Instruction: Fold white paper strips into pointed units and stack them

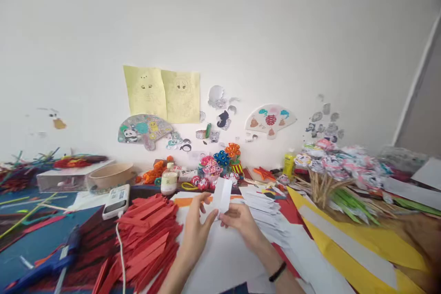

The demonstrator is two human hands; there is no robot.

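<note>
Just one white paper strip (224, 193) being worked on, held up between the pile of red strips (148, 234) and the white ones (both too jumbled to count). Also two paper fans (146, 132) on the wall, one glue bottle (169, 181). Right hand (243, 224)'s nearly closed, pinching its lower right corner. Left hand (198, 227)'s about half open, thumb at the lower left edge, can't tell if it's gripping. Long axis runs near upright in view, top end toward the wall, leaning slightly right.
</note>
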